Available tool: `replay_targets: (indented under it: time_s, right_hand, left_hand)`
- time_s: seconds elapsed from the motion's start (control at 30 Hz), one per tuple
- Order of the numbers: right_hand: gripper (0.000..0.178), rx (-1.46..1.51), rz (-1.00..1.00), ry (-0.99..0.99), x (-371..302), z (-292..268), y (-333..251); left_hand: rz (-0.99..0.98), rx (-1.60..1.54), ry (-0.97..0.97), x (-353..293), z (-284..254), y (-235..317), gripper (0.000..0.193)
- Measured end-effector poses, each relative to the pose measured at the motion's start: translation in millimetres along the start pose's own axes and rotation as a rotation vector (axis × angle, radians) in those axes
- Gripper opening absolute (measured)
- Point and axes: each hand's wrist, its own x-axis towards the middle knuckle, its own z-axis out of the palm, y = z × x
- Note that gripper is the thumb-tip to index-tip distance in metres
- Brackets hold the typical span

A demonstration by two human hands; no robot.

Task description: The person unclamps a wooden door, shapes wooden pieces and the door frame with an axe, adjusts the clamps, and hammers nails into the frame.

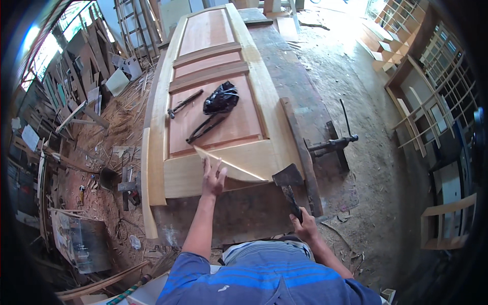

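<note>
My left hand (214, 178) holds a thin, pointed wedge of pale wood (235, 166) over the near end of a panelled wooden door (244, 155). The fingers are partly stretched along the wedge's face. To its right, my right hand (305, 226) is wrapped round the dark handle of a hatchet (288, 176). The broad blade lies close to the door's near right corner, beside the wedge's right tip. On the door's lower panel rest a hammer (185, 103), a pair of pincers (206, 128) and a black plastic bag (221, 98).
The door lies on a worn workbench (300, 86). A metal clamp-like tool (333, 144) sits at the bench's right side, by a dark wooden strip (301, 152). Scrap boards (96, 56) and shavings cover the left floor. Wooden lattice frames (432, 109) stand on the right.
</note>
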Motion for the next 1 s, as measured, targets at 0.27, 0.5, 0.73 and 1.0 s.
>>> replay_targets:
  time_s: [0.27,0.5,0.73,1.0]
  right_hand:
    - [0.036,0.028,0.016,0.113,3.5,-47.7,42.4]
    - [0.036,-0.057,-0.033,0.123,19.8,-87.3,38.7]
    - [0.037,-0.079,-0.320,0.164,91.7,-134.5,4.6]
    - [0.033,-0.029,-0.495,0.222,152.9,-155.7,-45.2]
  left_hand:
    - [-0.083,-0.446,-0.348,51.9,133.8,139.1,0.084]
    - [0.056,-0.125,-0.123,31.3,222.0,192.1,0.068]
    - [0.155,-0.131,-0.137,41.6,214.1,171.0,0.074]
    - [0.177,-0.002,-0.097,40.7,205.4,167.1,0.111]
